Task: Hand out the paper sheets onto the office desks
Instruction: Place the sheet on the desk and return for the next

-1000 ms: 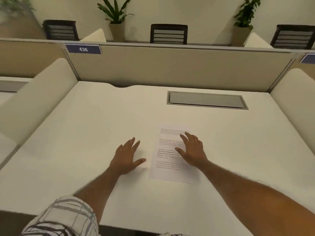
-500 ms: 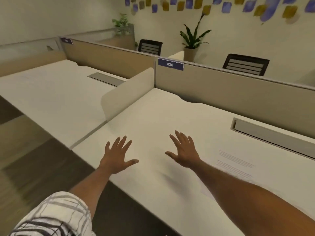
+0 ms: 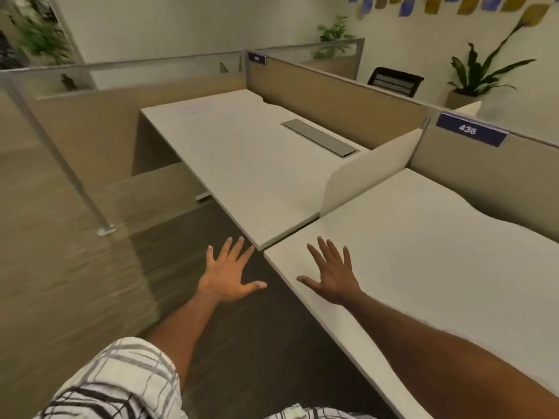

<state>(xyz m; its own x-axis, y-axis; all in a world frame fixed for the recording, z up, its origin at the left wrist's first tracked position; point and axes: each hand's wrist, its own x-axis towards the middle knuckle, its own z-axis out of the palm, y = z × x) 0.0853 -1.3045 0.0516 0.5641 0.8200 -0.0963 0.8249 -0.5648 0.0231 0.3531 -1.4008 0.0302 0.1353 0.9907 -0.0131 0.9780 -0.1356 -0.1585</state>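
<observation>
Hovering palm-down in the head view: left hand over the floor, right hand over the near desk corner. Both have fingers spread apart and hold nothing. One faint paper sheet seems to lie at the far corner of the next desk, beyond the divider. Likely step: heading for another desk. Do it well by picking up a fresh sheet first, skipping desks that already have one, and laying it flat and square.

Open-plan office: partitioned desks, numbered cubicle sign, mesh chair.
</observation>
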